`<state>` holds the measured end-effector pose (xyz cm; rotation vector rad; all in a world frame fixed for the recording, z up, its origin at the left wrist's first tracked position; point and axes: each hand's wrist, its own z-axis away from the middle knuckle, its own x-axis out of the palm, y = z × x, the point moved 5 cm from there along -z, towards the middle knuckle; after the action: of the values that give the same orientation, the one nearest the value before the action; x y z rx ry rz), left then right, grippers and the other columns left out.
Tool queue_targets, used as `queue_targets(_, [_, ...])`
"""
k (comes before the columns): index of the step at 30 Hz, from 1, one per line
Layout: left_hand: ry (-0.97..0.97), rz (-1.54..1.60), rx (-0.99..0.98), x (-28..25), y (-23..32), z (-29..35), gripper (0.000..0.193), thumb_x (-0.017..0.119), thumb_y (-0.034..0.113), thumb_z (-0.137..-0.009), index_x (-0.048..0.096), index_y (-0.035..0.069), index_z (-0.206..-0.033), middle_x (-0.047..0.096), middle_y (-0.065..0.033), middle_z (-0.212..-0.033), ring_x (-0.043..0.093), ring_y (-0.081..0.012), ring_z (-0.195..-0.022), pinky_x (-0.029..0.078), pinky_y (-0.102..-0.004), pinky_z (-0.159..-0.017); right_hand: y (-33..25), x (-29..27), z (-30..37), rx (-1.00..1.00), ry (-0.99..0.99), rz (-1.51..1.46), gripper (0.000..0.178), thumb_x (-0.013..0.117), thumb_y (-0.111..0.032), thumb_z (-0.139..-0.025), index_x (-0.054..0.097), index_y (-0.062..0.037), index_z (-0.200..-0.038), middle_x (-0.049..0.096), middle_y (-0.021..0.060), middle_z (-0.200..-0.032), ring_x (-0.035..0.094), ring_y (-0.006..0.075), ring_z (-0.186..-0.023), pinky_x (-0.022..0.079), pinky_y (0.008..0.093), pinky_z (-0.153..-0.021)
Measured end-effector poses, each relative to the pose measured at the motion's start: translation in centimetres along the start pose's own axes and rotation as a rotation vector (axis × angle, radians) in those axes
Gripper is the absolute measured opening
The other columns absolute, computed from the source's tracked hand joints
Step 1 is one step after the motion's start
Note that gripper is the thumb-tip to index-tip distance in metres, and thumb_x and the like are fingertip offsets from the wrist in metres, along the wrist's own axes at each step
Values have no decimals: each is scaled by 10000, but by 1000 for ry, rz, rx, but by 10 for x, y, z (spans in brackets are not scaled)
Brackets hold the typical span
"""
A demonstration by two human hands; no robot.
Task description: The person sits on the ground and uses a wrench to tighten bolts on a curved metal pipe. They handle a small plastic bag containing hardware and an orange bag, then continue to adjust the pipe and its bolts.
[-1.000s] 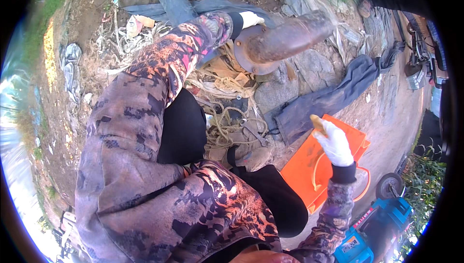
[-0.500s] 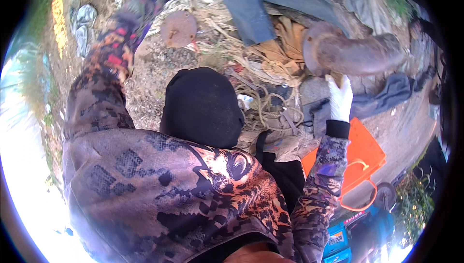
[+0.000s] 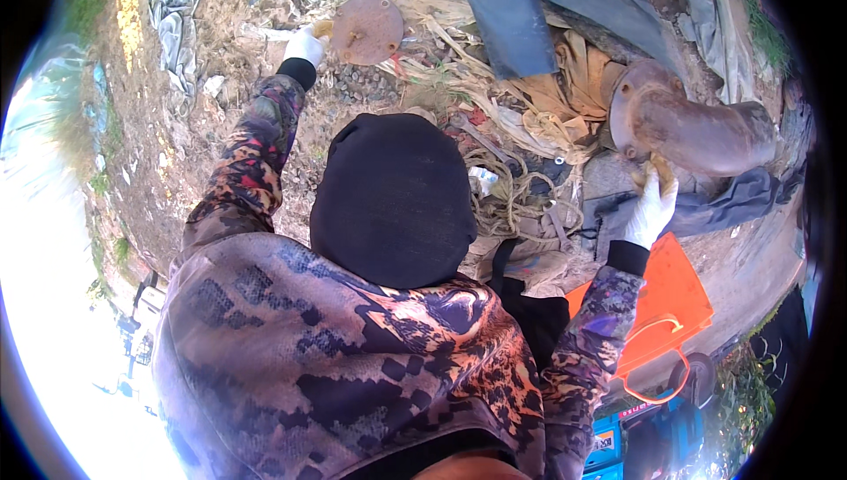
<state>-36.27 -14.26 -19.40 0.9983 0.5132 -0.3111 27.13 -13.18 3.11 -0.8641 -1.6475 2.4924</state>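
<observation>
My left hand [image 3: 304,44], in a white glove with tan fingertips, reaches forward at the left. Its curled fingers close at the left rim of a round, rusty metal plate [image 3: 369,30] lying on the litter. The plate has small holes and a stub. Off to the right, my right hand [image 3: 651,202], gloved the same way, has its fingertips at the lower edge of a rusty flanged pipe elbow [image 3: 697,118]. The pipe partly hides where those fingers grip. The elbow lies on its side, its flange toward the left.
Between my arms is my black-clad knee [image 3: 393,202]. Coiled rope [image 3: 529,202] and a wrench [image 3: 481,138] lie beyond it. Grey-blue sheeting [image 3: 503,12] and tan cloth [image 3: 573,78] are farther ahead. An orange container [image 3: 666,303] stands beside my right forearm.
My left hand has come back from the far edge to the plate's rim. My right hand stays at the pipe elbow. The view has shifted, moving the scene mostly rightward.
</observation>
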Motion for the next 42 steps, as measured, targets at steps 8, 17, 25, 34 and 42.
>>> queue_targets(8, [64,-516,255,57,48,10,400,695,68,-742,638,199,-1115,573,-146,-1067,562,-332,-1016,455,-386,-890,53,-10,14,107,-78,-8,144,554,-109,-905,609,-51,-1024,652,47,-976,574,80,-733,460,208,-639])
queue_targets(17, [15,-307,258,50,-5,-30,287,719,14,-682,658,38,-961,644,-142,-942,621,-276,-903,493,-354,-820,81,48,62,165,-377,78,137,540,-79,-891,630,-41,-988,653,45,-880,589,101,-696,480,242,-652])
queue_targets(25, [-699,371,312,141,283,94,266,652,-8,-797,606,28,-1057,644,-76,-1021,603,-159,-947,493,-286,-840,15,162,97,607,-677,-801,402,452,-365,-969,526,-67,-1229,594,105,-1170,594,220,-1004,488,382,-859])
queue_targets(34, [-945,18,913,182,396,127,280,684,54,-778,628,46,-1052,615,-93,-1106,571,-211,-1049,443,-348,-916,15,121,75,674,-196,-1415,344,508,-332,-953,511,-61,-1165,607,97,-1048,579,181,-869,515,361,-769])
queue_targets(42, [-945,-128,1260,209,427,156,487,638,185,-788,554,105,-1261,617,-122,-1147,581,-290,-1042,453,-378,-915,-18,109,84,458,-379,-1649,482,430,-399,-972,438,-35,-1287,546,156,-1218,551,301,-1116,486,463,-903])
